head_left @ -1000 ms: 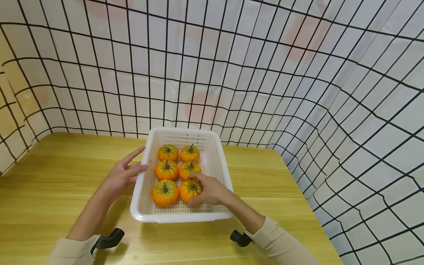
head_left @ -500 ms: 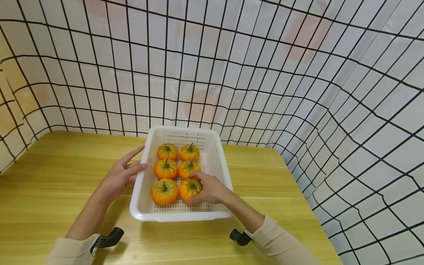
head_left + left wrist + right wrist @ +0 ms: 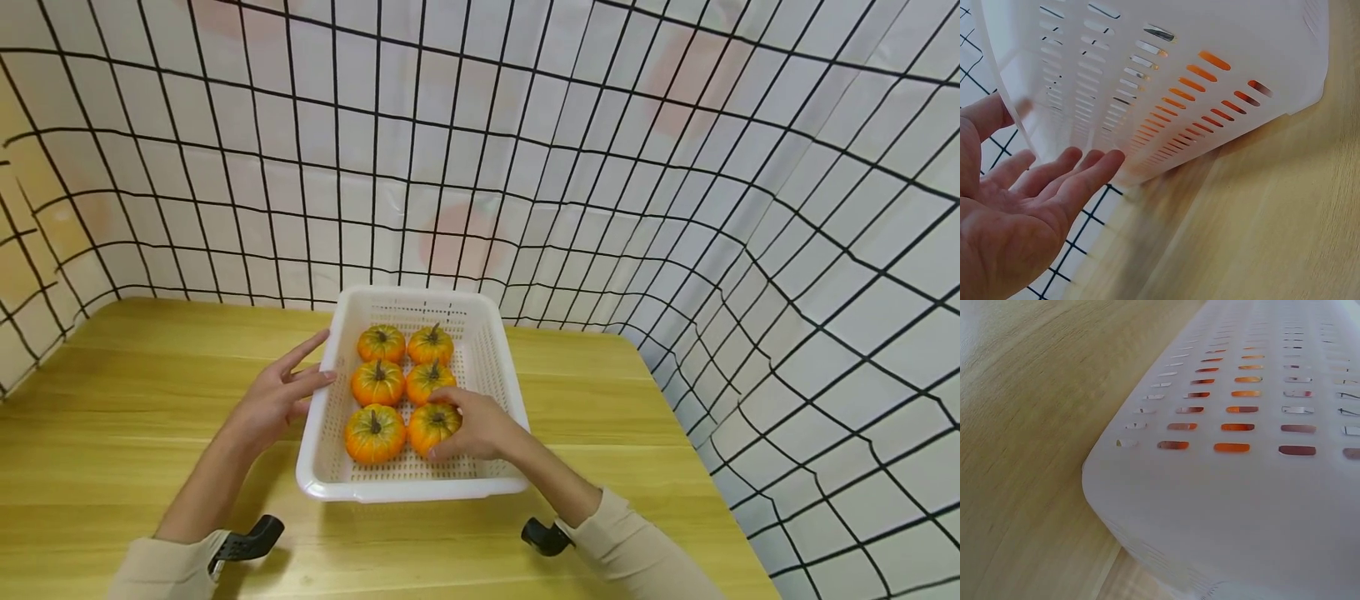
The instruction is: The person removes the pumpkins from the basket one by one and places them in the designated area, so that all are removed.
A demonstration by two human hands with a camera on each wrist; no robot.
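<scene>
A white plastic basket (image 3: 317,462) with slotted walls stands on the wooden table, holding several small orange pumpkins in two columns. Inside it, my right hand (image 3: 480,429) grips the front right pumpkin (image 3: 433,427), thumb at the near side and fingers at the far side. My left hand (image 3: 266,400) holds the basket's left rim, its thumb over the edge. In the left wrist view, the left fingers (image 3: 1088,181) lie along the outer wall. The right wrist view shows the slotted basket wall (image 3: 1222,494) with orange behind it; the right hand is hidden there.
A black wire grid (image 3: 465,179) with white sheeting behind it encloses the back and sides of the table (image 3: 600,408). Black curved pieces (image 3: 251,540) stick out at both sleeve cuffs. Bare wood lies on both sides of the basket.
</scene>
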